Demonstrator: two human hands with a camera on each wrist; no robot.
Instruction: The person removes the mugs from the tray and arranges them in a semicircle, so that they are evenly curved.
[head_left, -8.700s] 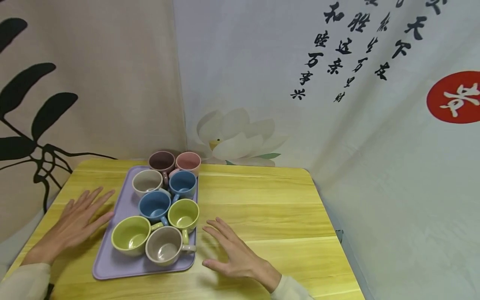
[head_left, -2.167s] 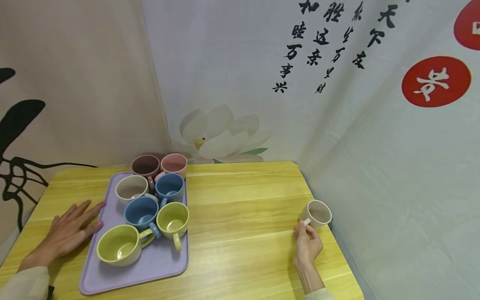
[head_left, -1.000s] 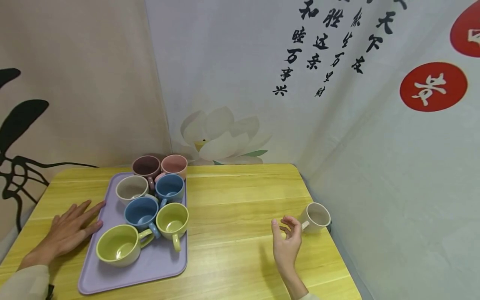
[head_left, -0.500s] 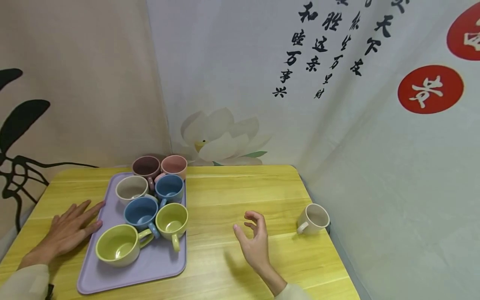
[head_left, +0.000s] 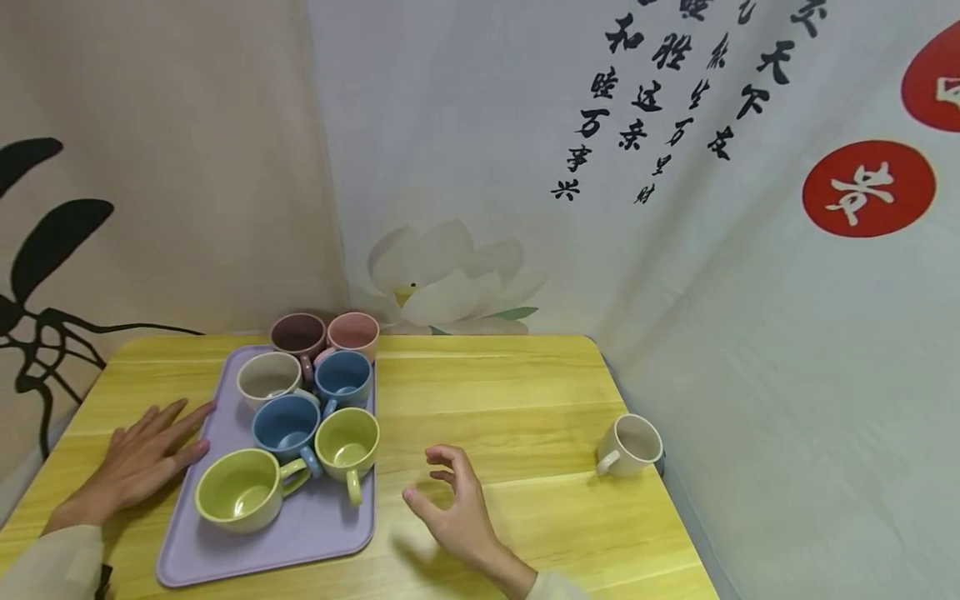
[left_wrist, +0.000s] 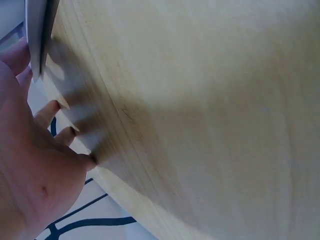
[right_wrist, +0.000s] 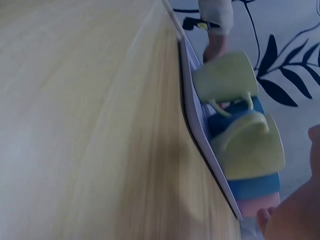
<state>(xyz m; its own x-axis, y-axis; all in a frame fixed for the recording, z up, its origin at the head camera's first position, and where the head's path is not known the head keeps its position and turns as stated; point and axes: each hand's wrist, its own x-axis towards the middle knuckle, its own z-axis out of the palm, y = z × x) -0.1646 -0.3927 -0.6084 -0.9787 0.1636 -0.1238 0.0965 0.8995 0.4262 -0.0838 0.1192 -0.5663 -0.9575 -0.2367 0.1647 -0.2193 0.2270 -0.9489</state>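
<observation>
My left hand (head_left: 142, 462) lies flat with fingers spread, its fingertips at the left rim of a lilac tray (head_left: 300, 546). Off the tray's right side hovers my right hand (head_left: 461, 512), holding nothing, its fingers loosely bent and thumb apart. Nearest to it on the tray is a small yellow-green mug (head_left: 347, 446), handle toward the front. A larger yellow-green mug (head_left: 236, 496) sits at the tray's front left. Behind them stand two blue mugs (head_left: 285, 427) and a cream mug (head_left: 268, 377). Apart, an off-white mug (head_left: 630, 446) stands at the table's right edge.
At the tray's back stand a dark plum mug (head_left: 298, 335) and a pink mug (head_left: 354, 333), packed close to the others. The wooden table (head_left: 495, 392) runs back to a fabric curtain (head_left: 465, 125) printed with a lotus and black characters. More curtain hangs along the right side.
The off-white mug went from the tray's front right to the table's right edge, where my right hand let go of its handle. That hand has since come back left, beside the tray.
</observation>
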